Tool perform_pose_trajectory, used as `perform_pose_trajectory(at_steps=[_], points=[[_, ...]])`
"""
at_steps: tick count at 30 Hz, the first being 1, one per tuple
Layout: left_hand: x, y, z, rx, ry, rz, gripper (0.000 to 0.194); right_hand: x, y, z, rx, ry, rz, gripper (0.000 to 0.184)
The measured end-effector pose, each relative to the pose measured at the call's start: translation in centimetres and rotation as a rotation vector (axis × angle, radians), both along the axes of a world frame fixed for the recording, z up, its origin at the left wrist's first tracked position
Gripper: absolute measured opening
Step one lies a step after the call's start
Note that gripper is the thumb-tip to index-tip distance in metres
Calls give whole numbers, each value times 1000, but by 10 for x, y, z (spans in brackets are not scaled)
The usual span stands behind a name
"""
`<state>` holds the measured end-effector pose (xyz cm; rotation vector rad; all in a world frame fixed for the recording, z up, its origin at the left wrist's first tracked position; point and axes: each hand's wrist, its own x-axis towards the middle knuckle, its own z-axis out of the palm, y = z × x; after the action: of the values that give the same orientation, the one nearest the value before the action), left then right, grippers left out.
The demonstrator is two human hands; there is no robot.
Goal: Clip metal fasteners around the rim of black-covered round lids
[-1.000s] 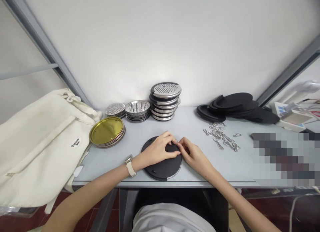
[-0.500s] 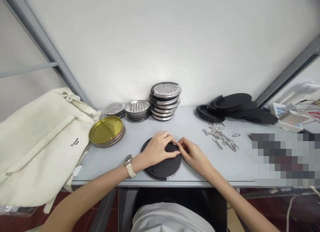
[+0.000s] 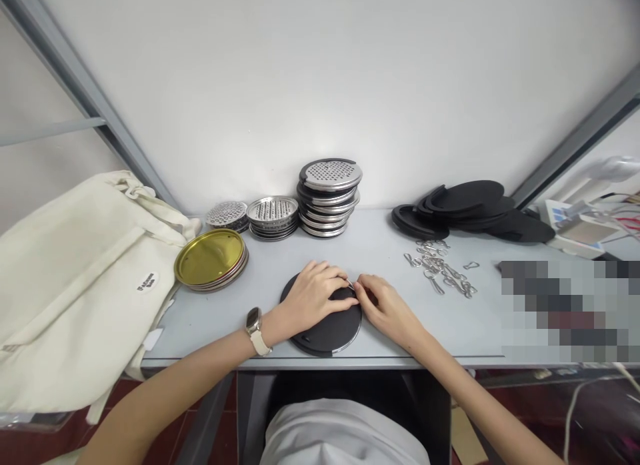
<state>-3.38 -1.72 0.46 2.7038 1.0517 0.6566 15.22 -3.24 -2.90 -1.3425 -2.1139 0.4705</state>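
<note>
In the head view we see a flat, matte black disc [image 3: 327,321] at the near edge of the grey table [image 3: 380,251]. Our left hand [image 3: 313,295] lies spread on it; our right hand [image 3: 385,305] pinches a small bent wire clip [image 3: 350,284] at the disc's far rim. Right of the disc lie shiny loose clips [image 3: 443,268]; behind it, perforated steel lids [image 3: 330,195]. Both hands have stayed put since earlier.

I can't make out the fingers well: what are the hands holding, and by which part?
The left hand presses flat on the black disc near its far edge. The right hand pinches a small metal clip at that edge; which part cannot be told.
</note>
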Motion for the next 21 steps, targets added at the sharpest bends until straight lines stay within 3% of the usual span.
perform_pose_trajectory(at_steps=[8, 21], points=[[1, -2, 2, -30, -46, 35, 26, 0, -1, 4, -26, 16, 19, 26], [0, 1, -2, -69, -71, -26, 22, 0, 3, -2, -54, -45, -8, 28]])
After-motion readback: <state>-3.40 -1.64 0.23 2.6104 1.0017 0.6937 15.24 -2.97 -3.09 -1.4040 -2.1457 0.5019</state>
